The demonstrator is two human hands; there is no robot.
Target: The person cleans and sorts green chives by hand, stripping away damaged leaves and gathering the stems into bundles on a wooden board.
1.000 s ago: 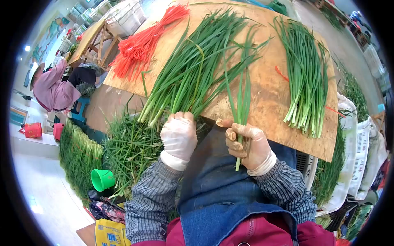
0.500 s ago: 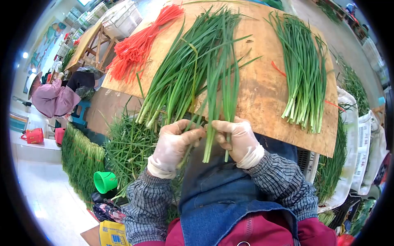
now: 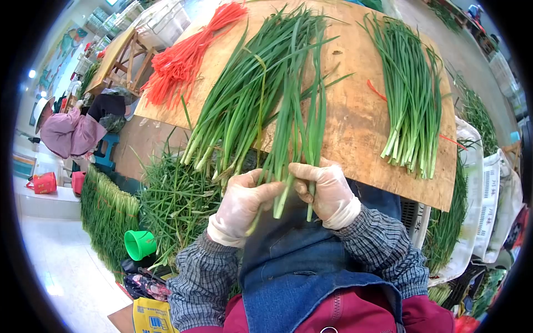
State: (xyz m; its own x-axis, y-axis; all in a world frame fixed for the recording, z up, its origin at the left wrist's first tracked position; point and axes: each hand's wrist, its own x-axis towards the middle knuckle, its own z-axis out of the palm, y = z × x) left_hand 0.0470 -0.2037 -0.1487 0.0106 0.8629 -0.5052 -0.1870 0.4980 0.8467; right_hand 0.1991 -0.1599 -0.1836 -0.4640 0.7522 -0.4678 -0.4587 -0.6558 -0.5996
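Both hands wear pale, thin gloves and meet at the near edge of the wooden board. My right hand pinches a few green stalks near their pale ends, which stick out below the fingers. Beside it, my left hand has its thumb and fingers closed on more thin stalks, whose lower ends show under the palm. Leaves from both hands lie up over the board. A large loose pile of green stalks rests just left of them, its cut ends toward me.
Red ties lie at the board's upper left. A bundle of stalks lies at right on a red tie. Heaped greens, a green bucket and a seated person are at left; white crates stand at right.
Since a second ago, my left hand has come from the pile to the right hand and now pinches stalks. More stalks are between the hands, and their leaves have swung upright.
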